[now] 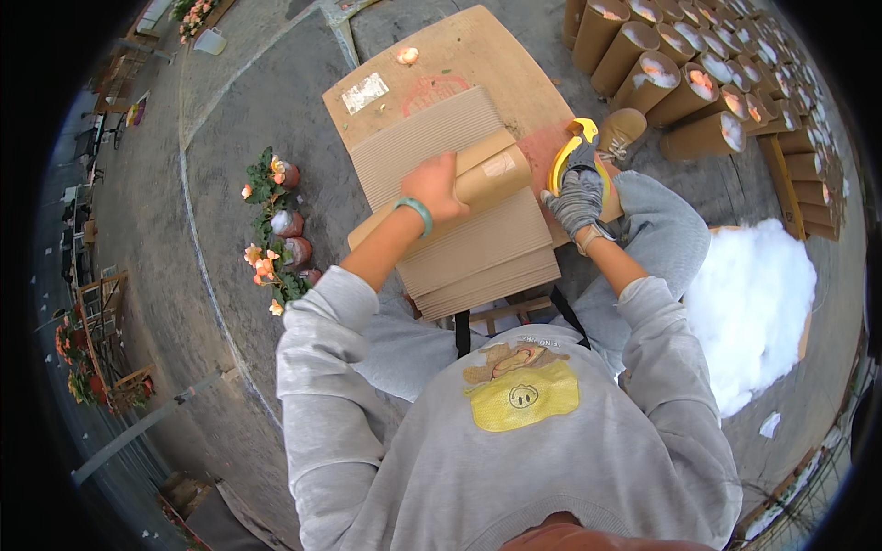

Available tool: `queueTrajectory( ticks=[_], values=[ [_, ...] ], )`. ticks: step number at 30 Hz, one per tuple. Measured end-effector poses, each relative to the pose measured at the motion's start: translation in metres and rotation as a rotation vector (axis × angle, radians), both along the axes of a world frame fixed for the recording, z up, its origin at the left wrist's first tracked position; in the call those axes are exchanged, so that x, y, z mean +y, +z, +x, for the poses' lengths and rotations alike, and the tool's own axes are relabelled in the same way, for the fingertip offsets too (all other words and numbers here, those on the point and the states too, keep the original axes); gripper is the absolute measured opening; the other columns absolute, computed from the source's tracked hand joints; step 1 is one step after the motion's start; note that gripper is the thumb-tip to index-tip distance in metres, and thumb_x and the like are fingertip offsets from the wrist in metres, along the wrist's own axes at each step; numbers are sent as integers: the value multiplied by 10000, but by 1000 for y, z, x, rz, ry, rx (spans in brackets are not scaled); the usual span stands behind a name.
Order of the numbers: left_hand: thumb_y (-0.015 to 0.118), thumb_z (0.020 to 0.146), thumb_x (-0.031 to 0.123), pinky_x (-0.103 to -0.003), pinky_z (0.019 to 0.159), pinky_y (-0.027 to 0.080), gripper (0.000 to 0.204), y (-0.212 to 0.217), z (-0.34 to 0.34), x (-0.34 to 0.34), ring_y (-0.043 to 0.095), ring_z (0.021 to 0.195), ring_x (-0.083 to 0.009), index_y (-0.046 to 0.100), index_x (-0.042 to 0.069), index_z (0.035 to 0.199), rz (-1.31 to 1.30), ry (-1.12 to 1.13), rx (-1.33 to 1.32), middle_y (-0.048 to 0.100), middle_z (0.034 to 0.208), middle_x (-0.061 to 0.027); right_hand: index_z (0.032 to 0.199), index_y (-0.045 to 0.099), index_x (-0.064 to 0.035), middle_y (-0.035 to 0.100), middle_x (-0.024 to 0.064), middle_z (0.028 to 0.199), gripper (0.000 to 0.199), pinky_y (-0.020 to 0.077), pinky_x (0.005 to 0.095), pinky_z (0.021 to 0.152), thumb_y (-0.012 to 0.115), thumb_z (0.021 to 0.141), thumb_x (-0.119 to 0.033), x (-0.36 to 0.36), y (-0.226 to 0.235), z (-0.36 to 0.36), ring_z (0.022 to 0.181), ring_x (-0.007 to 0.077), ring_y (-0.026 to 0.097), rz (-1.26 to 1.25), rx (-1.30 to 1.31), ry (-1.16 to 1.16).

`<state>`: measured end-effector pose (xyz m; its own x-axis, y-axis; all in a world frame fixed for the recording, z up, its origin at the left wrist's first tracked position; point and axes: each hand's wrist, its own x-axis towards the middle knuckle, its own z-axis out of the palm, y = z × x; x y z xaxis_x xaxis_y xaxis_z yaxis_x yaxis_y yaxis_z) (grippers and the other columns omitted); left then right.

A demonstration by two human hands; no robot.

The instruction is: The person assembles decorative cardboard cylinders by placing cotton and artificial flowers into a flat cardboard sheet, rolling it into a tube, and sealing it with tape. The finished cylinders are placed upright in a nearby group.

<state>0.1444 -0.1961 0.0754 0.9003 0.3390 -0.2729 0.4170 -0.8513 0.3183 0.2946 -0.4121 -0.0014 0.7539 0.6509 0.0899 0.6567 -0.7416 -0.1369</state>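
Note:
A brown cardboard tube (491, 179) lies across a stack of corrugated cardboard sheets (487, 262) in front of me, with a shiny strip of tape near its right end. My bare left hand (434, 188), a green bangle on its wrist, is closed over the tube's middle and presses it onto the stack. To the right of the tube, my right hand (579, 197) wears a grey glove and grips a yellow tape dispenser (574, 142). The dispenser is raised apart from the tube's end.
Beneath the sheets is a brown board (487, 46) with a loose flower (407, 56) on it. Several filled cardboard tubes (625, 55) stand at the far right. White fluffy stuffing (749, 312) lies by my right leg. Potted flowers (280, 225) line the left floor.

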Motion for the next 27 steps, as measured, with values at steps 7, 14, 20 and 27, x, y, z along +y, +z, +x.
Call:
queueTrajectory(
  ticks=[7, 14, 20, 27],
  values=[
    [763, 558, 305, -411, 793, 487, 748, -19, -18, -18, 557, 978, -324, 429, 35, 1170, 69, 78, -29, 570, 1037, -165, 996, 583, -12, 627, 39, 828, 295, 484, 268, 607, 580, 874, -280, 24, 109, 24, 692, 118, 595, 861, 1377, 86],
    [767, 556, 298, -402, 795, 487, 708, -28, -21, -22, 553, 991, -317, 462, 35, 1139, 41, 134, -59, 575, 1046, -166, 1086, 548, 10, 635, 136, 802, 374, 498, 308, 658, 593, 873, -293, 2, 114, -62, 732, 213, 623, 716, 864, 341],
    [756, 557, 337, -421, 808, 472, 725, -26, -9, 6, 556, 998, -326, 477, 36, 1154, -70, 120, 92, 577, 1083, -174, 1164, 493, -4, 626, 107, 978, 463, 510, 289, 744, 620, 823, -290, -92, 94, -101, 847, 169, 621, 703, 1564, -60],
    [719, 599, 269, -399, 763, 487, 573, 67, -15, 4, 575, 934, -320, 501, 32, 1072, 45, -97, -131, 597, 1030, -156, 1275, 433, -47, 559, 118, 1179, 693, 482, 337, 855, 450, 858, -600, -46, 32, -83, 981, 200, 588, 677, 1968, -61]
  ],
)
